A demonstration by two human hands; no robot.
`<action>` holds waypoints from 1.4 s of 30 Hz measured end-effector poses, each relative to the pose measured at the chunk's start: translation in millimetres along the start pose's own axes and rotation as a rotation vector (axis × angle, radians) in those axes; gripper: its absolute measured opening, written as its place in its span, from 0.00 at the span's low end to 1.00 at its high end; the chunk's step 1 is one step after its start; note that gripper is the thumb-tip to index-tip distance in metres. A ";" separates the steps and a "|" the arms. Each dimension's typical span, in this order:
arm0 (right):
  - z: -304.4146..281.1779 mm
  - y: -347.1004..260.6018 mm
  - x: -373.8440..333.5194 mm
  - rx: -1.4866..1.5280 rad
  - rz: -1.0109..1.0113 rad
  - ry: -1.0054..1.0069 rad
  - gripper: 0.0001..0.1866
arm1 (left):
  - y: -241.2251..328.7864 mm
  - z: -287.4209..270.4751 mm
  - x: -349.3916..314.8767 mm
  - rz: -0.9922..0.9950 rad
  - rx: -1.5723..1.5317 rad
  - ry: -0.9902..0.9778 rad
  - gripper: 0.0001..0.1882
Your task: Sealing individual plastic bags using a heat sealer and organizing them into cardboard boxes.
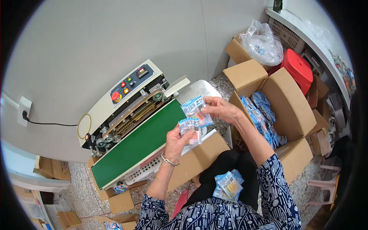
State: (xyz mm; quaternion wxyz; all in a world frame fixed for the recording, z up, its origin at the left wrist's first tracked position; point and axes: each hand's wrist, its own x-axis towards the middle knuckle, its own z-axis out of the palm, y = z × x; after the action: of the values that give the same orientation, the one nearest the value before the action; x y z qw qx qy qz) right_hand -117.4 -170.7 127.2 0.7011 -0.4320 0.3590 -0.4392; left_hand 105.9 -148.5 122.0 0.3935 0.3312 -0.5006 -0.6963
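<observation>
My left hand (177, 143) pinches a small clear packet (190, 128) with a blue-and-white edge and colourful contents. Just above and to its right, my right hand (221, 109) grips a second packet (194, 108) of the same kind by its right side. The two packets overlap in front of me, over the right end of a green conveyor belt (138, 147). Several more packets (230, 186) lie in a loose pile on my lap. What exactly is inside the packets is too small to make out.
A band sealing machine (126, 90) with a button panel stands behind the belt. At right, an open cardboard box (293, 101) holds many packets (264, 115). Behind it are a red stool (297, 69) and a clear plastic bag (262, 44). A black power cord (53, 124) runs at left.
</observation>
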 end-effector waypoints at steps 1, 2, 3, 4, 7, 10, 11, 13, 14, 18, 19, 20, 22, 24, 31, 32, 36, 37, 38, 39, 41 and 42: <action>3.7 5.0 -3.1 -0.001 -0.006 -0.001 0.15 | -1.0 1.7 -3.3 0.004 0.004 -0.002 0.13; 9.0 10.2 -5.1 0.018 0.001 0.007 0.16 | -3.4 2.9 -6.0 -0.003 -0.019 -0.024 0.13; 16.2 15.0 -7.2 0.039 0.010 0.013 0.16 | -4.4 3.4 -10.3 -0.012 -0.040 -0.043 0.14; 22.6 18.2 -10.0 -0.021 -0.024 0.011 0.15 | -4.0 4.5 -15.0 -0.012 -0.036 -0.043 0.14; 31.5 24.0 -15.6 -0.083 -0.005 0.079 0.13 | -5.4 8.1 -26.4 -0.040 -0.083 -0.046 0.13; 34.9 29.0 -25.5 -0.026 -0.033 0.116 0.12 | -10.9 11.0 -31.8 -0.064 -0.078 -0.039 0.13; 35.4 32.2 -28.3 0.012 -0.062 0.136 0.12 | -10.7 12.5 -33.0 -0.059 -0.089 -0.049 0.13; 34.4 37.0 -35.8 0.079 -0.069 0.169 0.13 | -11.0 17.3 -33.6 -0.055 -0.103 -0.064 0.14; 33.8 38.4 -39.6 0.148 -0.075 0.198 0.14 | -10.4 20.1 -33.4 -0.059 -0.099 -0.069 0.14; 36.4 33.0 -55.7 0.171 -0.016 0.189 0.15 | -10.4 23.7 -37.2 -0.077 -0.086 -0.074 0.14; 32.9 35.5 -59.2 0.156 0.005 0.190 0.15 | -11.7 24.9 -37.8 -0.079 -0.087 -0.077 0.14; 31.1 37.3 -61.9 0.142 0.026 0.191 0.15 | -13.4 25.8 -38.6 -0.081 -0.098 -0.073 0.14; 33.7 39.9 -63.1 0.181 0.034 0.230 0.14 | -16.6 26.1 -39.1 -0.086 -0.110 -0.068 0.14; 35.7 43.4 -64.1 0.220 0.044 0.264 0.14 | -19.8 25.7 -39.1 -0.094 -0.142 -0.061 0.13; 34.5 56.9 -56.4 0.231 0.033 0.307 0.13 | -28.4 21.7 -38.0 -0.094 -0.141 -0.053 0.14; 33.9 58.7 -53.6 0.224 0.025 0.308 0.13 | -30.2 19.8 -36.9 -0.097 -0.146 -0.044 0.14; 29.9 56.5 -40.9 0.206 0.064 0.294 0.13 | -31.3 15.0 -32.4 -0.098 -0.191 -0.008 0.13; 29.3 54.6 -36.9 0.197 0.076 0.284 0.13 | -31.9 13.6 -30.2 -0.096 -0.194 -0.001 0.13; 28.4 53.1 -32.3 0.187 0.088 0.273 0.13 | -32.5 12.2 -27.8 -0.092 -0.203 0.012 0.13; 25.9 53.0 -26.7 0.185 0.091 0.267 0.13 | -32.7 10.8 -25.5 -0.086 -0.211 0.025 0.13; 20.6 53.4 -14.5 0.131 0.109 0.238 0.13 | -34.7 6.9 -21.4 -0.078 -0.213 0.049 0.14; 23.7 47.8 -9.8 0.137 0.133 0.239 0.13 | -36.3 2.9 -20.0 -0.075 -0.213 0.070 0.15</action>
State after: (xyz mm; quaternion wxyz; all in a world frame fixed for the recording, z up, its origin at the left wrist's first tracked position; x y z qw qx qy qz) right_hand -85.3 -143.3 93.1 0.7088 -0.3032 0.4367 -0.4637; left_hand 105.0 -122.8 89.4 0.4175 0.3300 -0.3968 -0.7479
